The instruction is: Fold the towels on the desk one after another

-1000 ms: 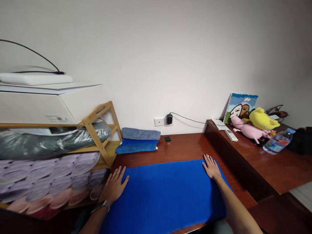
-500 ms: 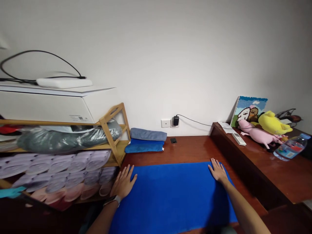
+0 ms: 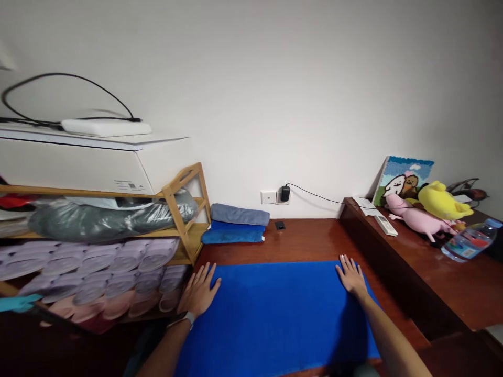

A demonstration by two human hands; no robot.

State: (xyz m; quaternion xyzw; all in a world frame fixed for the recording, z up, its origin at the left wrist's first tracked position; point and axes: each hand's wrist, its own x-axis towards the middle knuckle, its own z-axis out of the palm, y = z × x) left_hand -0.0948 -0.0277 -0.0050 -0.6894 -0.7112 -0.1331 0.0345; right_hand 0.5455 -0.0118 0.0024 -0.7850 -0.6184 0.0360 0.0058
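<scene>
A blue cloth (image 3: 275,314), towel-like, lies spread flat on the reddish-brown wooden desk (image 3: 310,238). My left hand (image 3: 199,291), with a watch on its wrist, rests palm down on the cloth's far left corner, fingers spread. At the far right corner my right hand (image 3: 351,275) lies flat in the same way, its fingers apart. Neither hand grips anything. Beyond the cloth, against the wall, sit folded towels: a grey one (image 3: 239,214) on top of blue ones (image 3: 231,235).
On the left stands a wooden rack (image 3: 183,209) with lilac slippers (image 3: 129,256) and a white box (image 3: 74,162). A raised ledge on the right bears a remote control (image 3: 385,225), a pink plush toy (image 3: 414,217), a yellow plush toy (image 3: 442,200) and a plastic bottle (image 3: 469,241).
Both hands stay in place on the cloth's far corners. The view has tilted very slightly; nothing on the desk has visibly moved.
</scene>
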